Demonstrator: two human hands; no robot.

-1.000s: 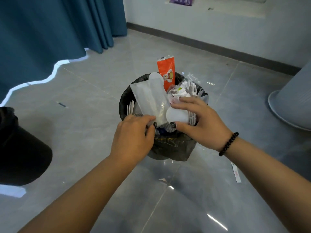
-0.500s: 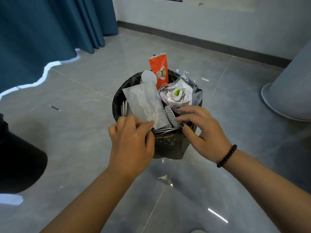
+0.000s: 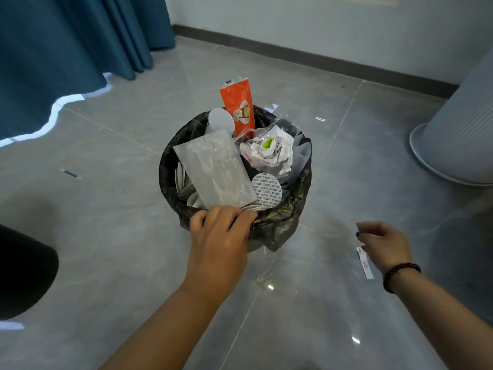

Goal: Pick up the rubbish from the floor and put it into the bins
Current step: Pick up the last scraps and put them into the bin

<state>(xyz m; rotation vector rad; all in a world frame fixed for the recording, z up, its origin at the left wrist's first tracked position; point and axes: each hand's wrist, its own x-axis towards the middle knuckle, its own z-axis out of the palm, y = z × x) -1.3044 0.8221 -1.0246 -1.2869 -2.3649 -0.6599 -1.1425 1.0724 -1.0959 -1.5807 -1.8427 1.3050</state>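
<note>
A small bin with a black liner (image 3: 166, 166) stands on the grey tiled floor, heaped with rubbish. In it are a clear plastic packet (image 3: 213, 169), an upright orange packet (image 3: 237, 110), crumpled white paper (image 3: 269, 153) and a round printed seal (image 3: 266, 192). My left hand (image 3: 218, 241) is at the bin's near rim, its fingers curled over the lower edge of the clear packet. Off to the right of the bin, my right hand (image 3: 381, 244) hangs loosely curled and empty, just above a white paper strip (image 3: 366, 265) lying on the floor.
A small dark scrap (image 3: 70, 173) lies on the floor to the left. Blue curtains (image 3: 66, 49) hang at the back left. A grey round-based appliance (image 3: 458, 134) stands at the right. A black object (image 3: 21, 271) sits at the left edge.
My right hand has let go of the rubbish in the bin and drawn back to the right, over the paper strip. My left hand stays at the packet's lower edge.
</note>
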